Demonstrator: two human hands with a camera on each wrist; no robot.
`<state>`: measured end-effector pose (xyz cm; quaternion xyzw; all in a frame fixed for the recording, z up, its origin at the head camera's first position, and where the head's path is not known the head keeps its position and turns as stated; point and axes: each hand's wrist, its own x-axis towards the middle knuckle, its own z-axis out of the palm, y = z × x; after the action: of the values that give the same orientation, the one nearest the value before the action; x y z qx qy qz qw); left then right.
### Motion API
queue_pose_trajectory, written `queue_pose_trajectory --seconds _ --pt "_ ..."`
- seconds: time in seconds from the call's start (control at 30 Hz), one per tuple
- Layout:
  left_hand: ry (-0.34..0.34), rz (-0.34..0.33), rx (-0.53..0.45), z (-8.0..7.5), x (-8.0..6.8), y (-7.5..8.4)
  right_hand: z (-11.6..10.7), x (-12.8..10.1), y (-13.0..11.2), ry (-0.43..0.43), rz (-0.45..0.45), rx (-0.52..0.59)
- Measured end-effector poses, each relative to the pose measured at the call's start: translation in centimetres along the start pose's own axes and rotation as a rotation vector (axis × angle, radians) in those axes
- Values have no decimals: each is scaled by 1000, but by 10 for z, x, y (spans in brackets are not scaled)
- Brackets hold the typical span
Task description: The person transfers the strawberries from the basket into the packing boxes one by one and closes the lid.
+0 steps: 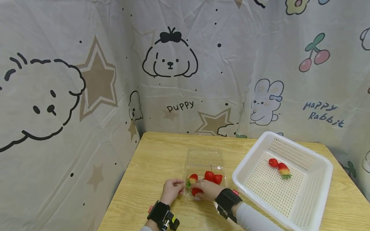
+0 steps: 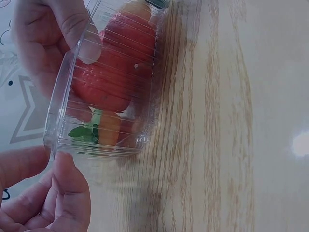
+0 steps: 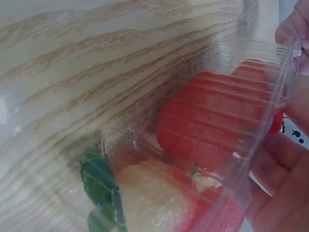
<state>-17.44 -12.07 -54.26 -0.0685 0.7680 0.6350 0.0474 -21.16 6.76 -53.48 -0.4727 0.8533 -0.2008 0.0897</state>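
Clear plastic punnet [image 1: 203, 170] sits on the wooden table [image 1: 150, 166], front-centre, lid folded open to the far side. White perforated basket [image 1: 284, 181] stands just right of it, apart, not touching. Progress, judged from how things lie: two red fruits [image 1: 279, 166] already in the basket, approx. three or four left in the punnet [image 1: 213, 176], so roughly a third moved and the rest to go. Left hand [image 1: 171, 190] is at the punnet's near-left corner; its grip looks like a pinch on the rim w/ thumb and fingertip, the left wrist view shows this best [image 2: 65, 186]. Right hand [image 1: 206, 189] reaches into the punnet from the near side, fingers curled over a red strawberry [image 1: 196, 191]; whether it's actually gripped or only touched, can't tell from the head view. Views differ: head cam alone gives basket, layout, both hands. Left wrist cam shows the punnet's ribbed wall [image 2: 108, 104] side-on, w/ red fruit and green leaves behind it, plus right-hand fingers [image 2: 72, 29] over the rim. Right wrist cam is v. close: blurred fruit through plastic [image 3: 212, 125], a paler one w/ leaf [image 3: 154, 198], no basket.
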Motion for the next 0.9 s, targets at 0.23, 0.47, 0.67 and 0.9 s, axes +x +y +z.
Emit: queue_pose_trajectory --seconds 0.23,0.47,0.67,0.9 --pt "-2 2 4 0 0 -1 -3 0 -1 12 10 10" --pt "-2 12 -1 0 0 0 -47 -6 -11 88 87 37" --pt "-6 9 -2 0 1 -1 -109 -21 -6 419 96 -16" --pt "-13 15 -1 -2 1 -1 -162 -53 26 856 121 -165"
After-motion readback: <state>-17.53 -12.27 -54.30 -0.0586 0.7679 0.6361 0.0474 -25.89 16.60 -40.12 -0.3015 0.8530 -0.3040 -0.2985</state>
